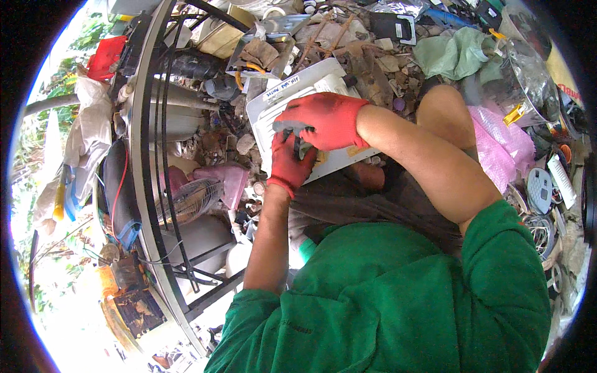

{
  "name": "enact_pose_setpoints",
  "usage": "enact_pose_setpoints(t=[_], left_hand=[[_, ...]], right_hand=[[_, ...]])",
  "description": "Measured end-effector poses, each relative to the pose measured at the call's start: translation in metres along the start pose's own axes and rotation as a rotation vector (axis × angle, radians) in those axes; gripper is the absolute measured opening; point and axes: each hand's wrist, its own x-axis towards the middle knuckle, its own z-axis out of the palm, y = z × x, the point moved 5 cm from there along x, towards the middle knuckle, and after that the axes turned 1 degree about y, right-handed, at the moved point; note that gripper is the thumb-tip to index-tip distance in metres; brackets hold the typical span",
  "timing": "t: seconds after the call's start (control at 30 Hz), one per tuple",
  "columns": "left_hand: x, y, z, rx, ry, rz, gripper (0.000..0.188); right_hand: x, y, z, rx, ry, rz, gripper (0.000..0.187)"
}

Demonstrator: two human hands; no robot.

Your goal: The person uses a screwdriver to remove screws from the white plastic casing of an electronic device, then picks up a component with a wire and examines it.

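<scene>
A white flat metal-like casing (339,163) with handwriting along its upper edge lies in front of me, slanted. Both hands are over it in red work gloves stained dark on top. My right hand (324,120) reaches across from the right, its fingers curled down and meeting the left hand. Below it, my left hand (290,163) is closed, thumb and fingers around a small dark piece I cannot make out. The right hand's fingertips are partly hidden, and so is what they grip. Louvre-like ridges show on the casing beside the gloves.
A black metal frame (144,149) stands upright at my left. Above the casing sits an open metal box (261,59) with scraps. Rubble covers the ground. To the right lie a pale green sack (451,51), pink bubble wrap (500,146) and coiled wires (540,235). A wire fan guard (189,200) lies left.
</scene>
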Motion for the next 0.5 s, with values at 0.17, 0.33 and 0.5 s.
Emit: enact_pose_setpoints(t=[0.17, 0.33, 0.5], left_hand=[[-0.019, -0.004, 0.020, 0.188, 0.172, -0.029, 0.046], [-0.022, 0.013, 0.032, 0.334, 0.244, -0.020, 0.035], [-0.020, 0.022, 0.041, 0.350, 0.279, -0.107, 0.029]], right_hand=[[-0.005, 0.001, -0.016, 0.065, 0.092, 0.001, 0.048], [-0.011, 0.010, -0.023, 0.034, 0.199, 0.017, 0.044], [-0.013, 0.020, -0.027, 0.080, 0.223, 0.058, 0.040]])
